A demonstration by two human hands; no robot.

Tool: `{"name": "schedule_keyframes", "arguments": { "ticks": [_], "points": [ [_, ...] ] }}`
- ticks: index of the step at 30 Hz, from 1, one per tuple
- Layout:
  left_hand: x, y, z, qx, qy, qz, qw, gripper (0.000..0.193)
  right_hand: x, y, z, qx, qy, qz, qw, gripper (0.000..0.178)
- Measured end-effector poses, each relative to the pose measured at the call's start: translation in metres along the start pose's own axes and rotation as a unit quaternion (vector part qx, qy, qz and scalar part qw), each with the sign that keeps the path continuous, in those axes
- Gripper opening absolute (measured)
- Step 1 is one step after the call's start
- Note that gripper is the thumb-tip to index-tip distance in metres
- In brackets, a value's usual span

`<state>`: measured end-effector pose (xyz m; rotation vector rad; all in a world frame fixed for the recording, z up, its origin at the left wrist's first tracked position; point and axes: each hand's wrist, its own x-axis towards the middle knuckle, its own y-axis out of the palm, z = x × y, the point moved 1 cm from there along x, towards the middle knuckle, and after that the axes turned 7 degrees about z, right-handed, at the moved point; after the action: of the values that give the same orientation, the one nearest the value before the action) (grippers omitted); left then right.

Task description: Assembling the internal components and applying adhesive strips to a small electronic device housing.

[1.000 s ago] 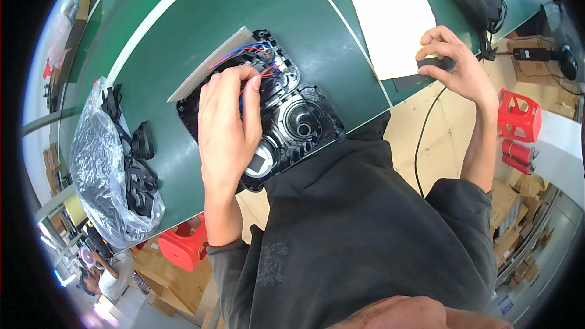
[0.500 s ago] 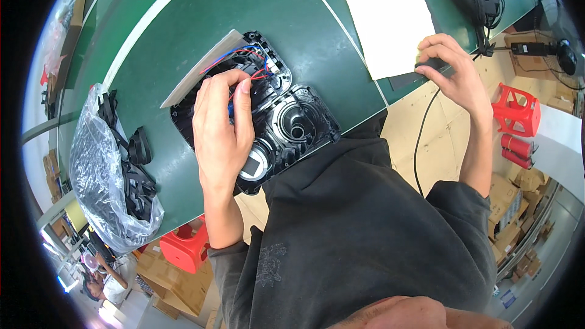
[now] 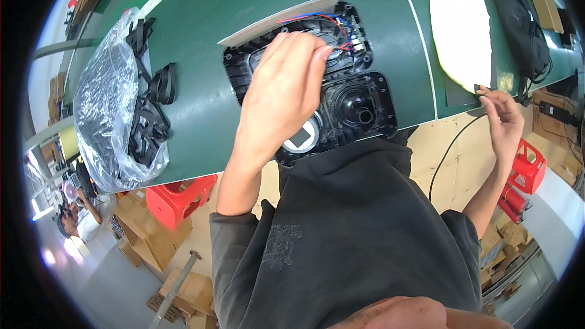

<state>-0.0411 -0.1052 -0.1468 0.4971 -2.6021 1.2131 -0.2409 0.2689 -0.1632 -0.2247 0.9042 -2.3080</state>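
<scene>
My left hand [image 3: 283, 88] is closed over an opened black plastic speaker housing [image 3: 385, 100], its thumb and forefinger pinched on red wires [image 3: 343, 47]. The palm hides part of the housing. A round speaker driver [image 3: 303, 139] with a pale rim sits in the near half, beside a black round cone-shaped part [image 3: 353, 106]. Blue wires [image 3: 317, 16] run to a small circuit board [image 3: 358, 42] in the far half. At the table's right, my right hand [image 3: 504, 119] pinches a small black piece [image 3: 479, 89] by a white sheet [image 3: 460, 24].
A grey board [image 3: 280, 19] leans along the housing's far edge. To the left lies a clear plastic bag [image 3: 103, 103] with black straps [image 3: 146, 128]. A black mesh bag [image 3: 518, 24] rests at the far right. Red stools [image 3: 177, 201] and cartons stand below the table.
My view has shifted, so the table's things appear further right. The right hand has drawn back from the sheet's corner with the black piece. My left hand stays over the housing.
</scene>
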Motion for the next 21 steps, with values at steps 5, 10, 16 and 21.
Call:
{"name": "schedule_keyframes", "arguments": {
  "ticks": [5, 10, 16, 21],
  "points": [
    [-0.004, -0.001, -0.002, 0.019, -0.022, 0.026, 0.999, 0.007, 0.008, -0.010, 0.009, 0.088, 0.065, 0.042, 0.993, 0.009],
    [-0.005, -0.001, -0.002, -0.006, -0.010, 0.002, 1.000, 0.007, 0.013, -0.012, 0.031, -0.086, 0.078, 0.044, 0.992, 0.014],
    [-0.005, 0.000, 0.002, -0.020, -0.013, 0.014, 1.000, 0.008, 0.065, 0.074, 0.148, 0.022, -0.311, 0.078, 0.947, 0.018],
    [-0.002, 0.001, -0.001, -0.004, -0.032, 0.040, 0.999, 0.008, 0.102, 0.125, 0.179, 0.007, -0.312, 0.178, 0.933, 0.019]
  ]
}}
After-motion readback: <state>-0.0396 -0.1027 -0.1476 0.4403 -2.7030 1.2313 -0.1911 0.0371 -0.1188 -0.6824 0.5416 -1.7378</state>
